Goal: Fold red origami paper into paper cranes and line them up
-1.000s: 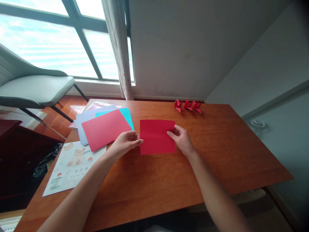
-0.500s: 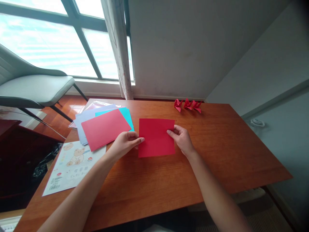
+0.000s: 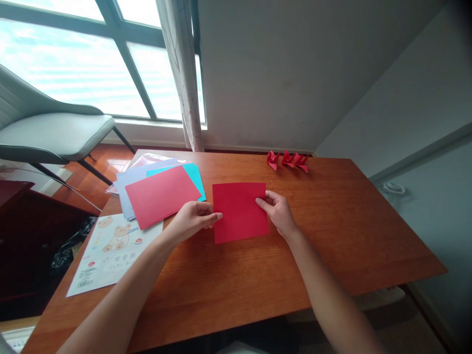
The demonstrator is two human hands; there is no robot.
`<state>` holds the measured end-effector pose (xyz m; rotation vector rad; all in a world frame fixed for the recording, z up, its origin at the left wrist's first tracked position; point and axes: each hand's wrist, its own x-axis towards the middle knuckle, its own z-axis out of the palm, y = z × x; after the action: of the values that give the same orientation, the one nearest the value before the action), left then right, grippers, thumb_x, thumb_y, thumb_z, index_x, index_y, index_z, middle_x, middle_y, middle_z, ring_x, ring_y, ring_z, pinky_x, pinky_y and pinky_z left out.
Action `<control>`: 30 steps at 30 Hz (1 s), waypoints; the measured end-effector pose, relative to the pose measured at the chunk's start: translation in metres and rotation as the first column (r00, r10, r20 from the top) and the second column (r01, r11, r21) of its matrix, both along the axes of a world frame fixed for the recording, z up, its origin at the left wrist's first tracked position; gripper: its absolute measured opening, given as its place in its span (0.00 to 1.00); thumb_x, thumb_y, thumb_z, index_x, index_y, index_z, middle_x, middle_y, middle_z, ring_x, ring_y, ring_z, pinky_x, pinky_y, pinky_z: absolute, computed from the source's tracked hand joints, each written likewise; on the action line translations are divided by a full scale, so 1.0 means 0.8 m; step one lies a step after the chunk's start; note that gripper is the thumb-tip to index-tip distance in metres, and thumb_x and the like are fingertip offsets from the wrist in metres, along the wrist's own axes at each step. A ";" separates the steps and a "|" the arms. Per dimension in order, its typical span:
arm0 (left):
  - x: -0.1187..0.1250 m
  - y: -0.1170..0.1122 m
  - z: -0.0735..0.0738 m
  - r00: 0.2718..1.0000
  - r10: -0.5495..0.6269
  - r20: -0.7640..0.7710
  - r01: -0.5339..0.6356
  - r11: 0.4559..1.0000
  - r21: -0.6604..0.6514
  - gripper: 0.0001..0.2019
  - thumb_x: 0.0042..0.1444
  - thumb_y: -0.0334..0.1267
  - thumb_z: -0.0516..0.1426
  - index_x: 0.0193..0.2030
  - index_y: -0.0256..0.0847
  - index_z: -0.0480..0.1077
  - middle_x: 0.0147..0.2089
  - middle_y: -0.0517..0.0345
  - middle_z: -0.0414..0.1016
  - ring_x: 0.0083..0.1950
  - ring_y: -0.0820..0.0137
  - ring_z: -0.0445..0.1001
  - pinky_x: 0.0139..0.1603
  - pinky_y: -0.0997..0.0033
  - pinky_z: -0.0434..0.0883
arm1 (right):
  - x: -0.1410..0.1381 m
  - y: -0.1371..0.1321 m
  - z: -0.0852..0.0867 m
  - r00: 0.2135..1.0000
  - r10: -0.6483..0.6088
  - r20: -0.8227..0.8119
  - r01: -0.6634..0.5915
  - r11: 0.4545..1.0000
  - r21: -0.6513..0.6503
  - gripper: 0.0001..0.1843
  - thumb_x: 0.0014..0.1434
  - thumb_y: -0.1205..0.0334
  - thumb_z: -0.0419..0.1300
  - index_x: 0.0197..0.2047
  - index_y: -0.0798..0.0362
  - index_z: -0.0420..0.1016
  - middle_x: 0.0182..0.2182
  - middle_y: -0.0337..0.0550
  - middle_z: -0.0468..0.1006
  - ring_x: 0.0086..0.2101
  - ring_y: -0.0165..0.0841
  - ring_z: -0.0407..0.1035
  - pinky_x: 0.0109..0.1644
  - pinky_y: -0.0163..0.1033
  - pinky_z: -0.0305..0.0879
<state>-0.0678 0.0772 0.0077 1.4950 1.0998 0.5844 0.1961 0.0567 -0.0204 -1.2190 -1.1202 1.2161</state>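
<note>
A square sheet of red paper is held up over the brown table. My left hand pinches its left edge, thumb on the front face. At the upper right edge my right hand grips the same sheet, its thumb also in front. The fingers behind the paper are partly hidden. Just left of my left hand lies a lighter red sheet on a pile with a turquoise sheet and pale lilac sheets.
Three folded red paper figures stand at the table's back edge. A white sheet printed with bears lies at the left. Beyond the table's left side are a grey chair and a dark red cabinet.
The red sheet has tilted slightly, its lower edge shifting a little down and to the right. Both hands keep their hold and have hardly moved.
</note>
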 end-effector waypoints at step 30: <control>0.012 -0.006 0.000 0.881 0.288 0.377 -0.161 0.929 -0.334 0.20 0.45 0.41 0.71 0.45 0.39 0.77 0.45 0.51 0.81 0.46 0.65 0.78 0.44 0.73 0.73 | -0.003 -0.006 0.004 0.990 0.081 -0.114 -0.082 0.997 -0.005 0.13 0.61 0.48 0.60 0.41 0.47 0.78 0.37 0.42 0.81 0.38 0.39 0.75 0.40 0.42 0.73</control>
<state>-0.0584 0.0721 0.0078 0.9281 0.9737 0.8244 0.1937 0.0523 -0.0170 -1.1054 -1.0901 1.3375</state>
